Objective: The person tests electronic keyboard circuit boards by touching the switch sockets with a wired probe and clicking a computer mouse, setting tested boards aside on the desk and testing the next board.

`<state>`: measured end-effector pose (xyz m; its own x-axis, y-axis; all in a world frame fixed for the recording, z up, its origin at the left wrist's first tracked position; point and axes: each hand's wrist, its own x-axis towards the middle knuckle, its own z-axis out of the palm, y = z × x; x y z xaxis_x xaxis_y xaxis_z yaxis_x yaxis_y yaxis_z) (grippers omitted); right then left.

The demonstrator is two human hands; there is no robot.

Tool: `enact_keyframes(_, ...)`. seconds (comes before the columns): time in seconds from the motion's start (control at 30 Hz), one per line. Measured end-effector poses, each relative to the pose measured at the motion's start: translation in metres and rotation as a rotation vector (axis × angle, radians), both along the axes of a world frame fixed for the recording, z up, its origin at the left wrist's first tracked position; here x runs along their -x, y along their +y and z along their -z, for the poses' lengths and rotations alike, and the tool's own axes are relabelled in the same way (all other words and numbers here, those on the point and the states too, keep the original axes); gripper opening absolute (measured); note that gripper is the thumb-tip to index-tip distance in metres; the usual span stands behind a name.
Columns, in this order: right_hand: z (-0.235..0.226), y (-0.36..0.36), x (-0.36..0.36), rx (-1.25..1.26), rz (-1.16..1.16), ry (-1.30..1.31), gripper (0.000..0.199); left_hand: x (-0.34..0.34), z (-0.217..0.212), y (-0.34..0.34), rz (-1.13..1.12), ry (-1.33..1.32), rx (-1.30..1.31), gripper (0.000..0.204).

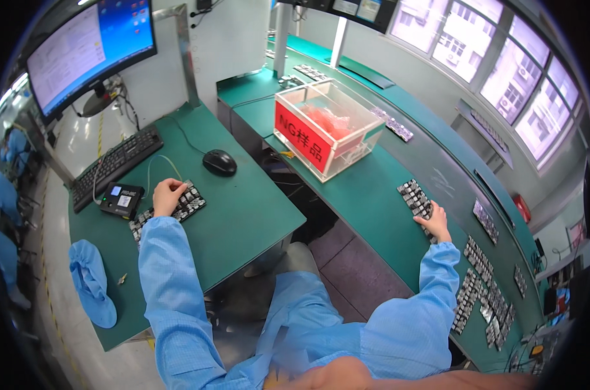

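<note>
On the left bench, my left hand (167, 198) is pinched above a panel of small circuit boards (189, 203). A thin pale cable (165, 158) curves over to its fingertips; the cable's end is hidden there. Left of that hand is a small black box (121, 200) with a lit screen. My right hand (436, 223) reaches to the right bench and grips the near end of another panel of circuit boards (413, 195), thumb on one side and fingers on the other. This panel lies on the green surface.
A keyboard (116, 166), mouse (219, 162) and monitor (90, 49) occupy the left bench, with a blue cloth cover (92, 283) at its near edge. A clear box with a red label (301, 133) stands on the right bench. More board panels (487, 296) lie farther right. A gap separates the benches.
</note>
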<state>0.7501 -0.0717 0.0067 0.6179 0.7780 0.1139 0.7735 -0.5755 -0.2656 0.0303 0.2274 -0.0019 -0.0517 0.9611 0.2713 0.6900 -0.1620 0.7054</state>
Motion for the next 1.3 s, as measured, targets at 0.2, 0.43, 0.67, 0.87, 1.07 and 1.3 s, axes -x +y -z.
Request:
enact_keyframes(0.2,-0.026,0.002,0.058,-0.125,-0.085,-0.416,0.102,0.002,-0.007,-0.012,-0.046,0.014,0.062,0.024)
enact_keyframes(0.43,-0.033,-0.006,0.080,-0.211,-0.009,-0.502,0.102,-0.004,-0.011,-0.011,-0.020,0.030,0.035,0.027)
enact_keyframes(0.67,-0.020,-0.013,0.095,-0.708,-0.156,0.004,0.087,-0.005,-0.010,-0.011,-0.033,0.031,0.059,0.026)
enact_keyframes(0.87,-0.047,0.003,0.249,-0.781,-0.641,1.746,0.074,-0.009,-0.015,-0.015,-0.048,0.028,0.077,0.027)
enact_keyframes(1.07,-0.078,0.034,0.370,-0.348,-0.834,2.052,0.100,-0.006,-0.012,-0.017,-0.049,0.000,0.094,0.025)
enact_keyframes(1.3,-0.055,0.097,0.440,-0.210,-0.724,2.356,0.072,-0.007,-0.009,-0.014,-0.033,-0.009,0.097,0.023)
